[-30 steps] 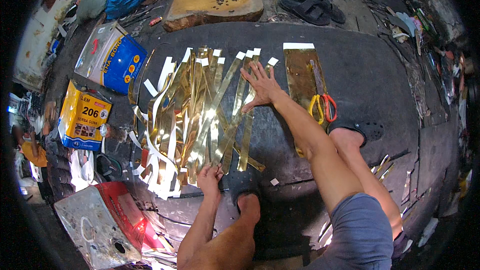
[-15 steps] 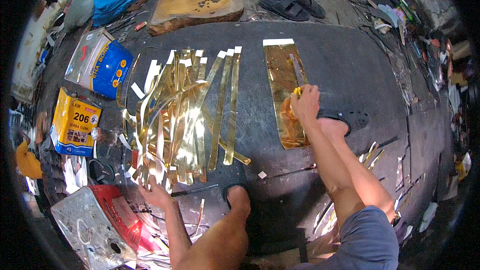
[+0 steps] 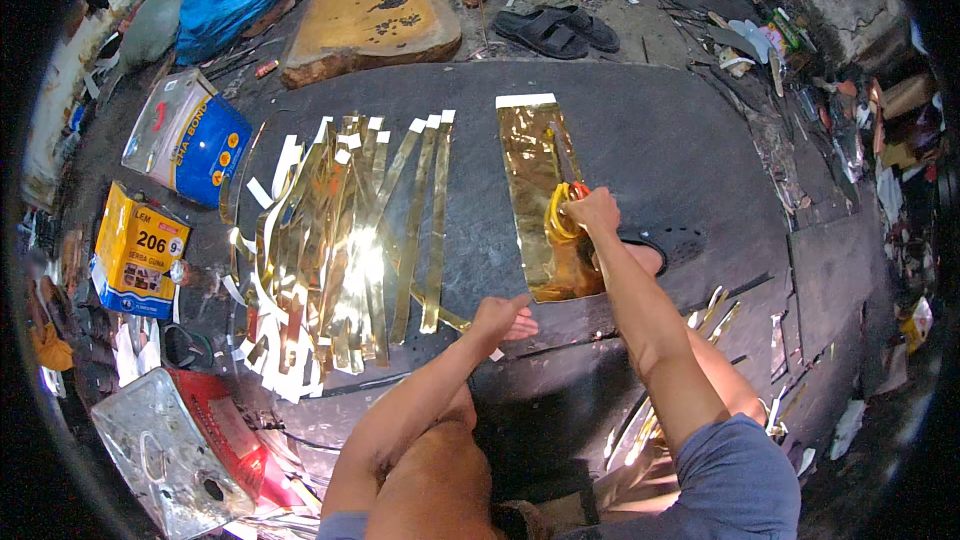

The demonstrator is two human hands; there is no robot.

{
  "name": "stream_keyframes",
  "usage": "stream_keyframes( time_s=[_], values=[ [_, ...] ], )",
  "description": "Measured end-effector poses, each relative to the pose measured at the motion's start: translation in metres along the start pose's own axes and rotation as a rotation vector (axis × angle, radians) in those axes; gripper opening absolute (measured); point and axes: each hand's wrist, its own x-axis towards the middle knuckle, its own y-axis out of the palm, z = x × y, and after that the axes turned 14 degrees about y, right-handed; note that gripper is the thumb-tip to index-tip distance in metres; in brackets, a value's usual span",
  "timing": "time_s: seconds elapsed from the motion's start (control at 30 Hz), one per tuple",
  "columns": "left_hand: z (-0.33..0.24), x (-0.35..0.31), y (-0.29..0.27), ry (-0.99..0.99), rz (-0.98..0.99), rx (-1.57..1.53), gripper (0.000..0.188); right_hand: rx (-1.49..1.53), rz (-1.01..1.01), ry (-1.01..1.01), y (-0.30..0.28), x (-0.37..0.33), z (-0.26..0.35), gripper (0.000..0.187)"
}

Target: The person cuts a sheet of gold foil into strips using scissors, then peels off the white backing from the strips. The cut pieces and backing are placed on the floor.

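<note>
A shiny gold sheet [image 3: 525, 160] with a white strip at its far end lies on the dark mat, in front of me. My right hand [image 3: 592, 212] is closed over its right side, gripping scissors [image 3: 560, 210] with yellow and orange handles; their blades point away from me. The sheet mirrors some of this, so the exact outline is unclear. My left hand [image 3: 505, 318] is open, its thumb close to the sheet's near left corner; whether it touches cannot be told. Left of the sheet, narrow gold strips [image 3: 408, 240] with white ends lie in an overlapping pile.
On the left stand a blue-and-silver can [image 3: 205, 145], a yellow-and-blue can [image 3: 140, 250] and a red-and-silver tin [image 3: 170, 450]. A wooden slab [image 3: 350, 15] and black sandals [image 3: 555, 32] lie beyond the mat. Scraps litter the right side; my feet rest on the mat.
My left hand has moved right, from the near end of the strip pile to the sheet's near corner. My right hand has come slightly nearer with the scissors. The whole view has shifted.
</note>
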Motion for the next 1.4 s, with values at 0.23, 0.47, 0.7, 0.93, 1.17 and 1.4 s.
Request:
stream_keyframes(
  time_s=[0.23, 0.47, 0.7, 0.93, 1.17, 1.4],
  values=[
    [0.049, 0.067, 0.032, 0.108, -0.067, -0.273, 0.03, 0.272, 0.422, 0.015, -0.008, 0.029, -0.018, 0.059],
    [0.044, 0.043, 0.005, 0.3, -0.344, 0.053, 0.008, 0.895, 1.012, -0.103, -0.035, -0.114, -0.112, 0.024],
    [0.042, 0.027, -0.003, 0.374, -0.242, 0.063, 0.017, 1.05, 1.225, 0.167, -0.046, -0.238, -0.199, 0.064],
    [0.043, 0.033, 0.008, 0.444, -0.323, 0.091, 0.016, 0.98, 1.241, 0.016, -0.068, -0.268, -0.237, 0.081],
    [0.035, 0.026, -0.005, 0.349, -0.282, -0.047, 0.012, 0.845, 1.146, 0.236, -0.06, -0.266, -0.242, 0.064],
    [0.008, 0.017, 0.001, 0.203, -0.288, -0.155, 0.013, 0.671, 1.404, 0.259, -0.015, -0.255, -0.261, 0.072]
  ],
)
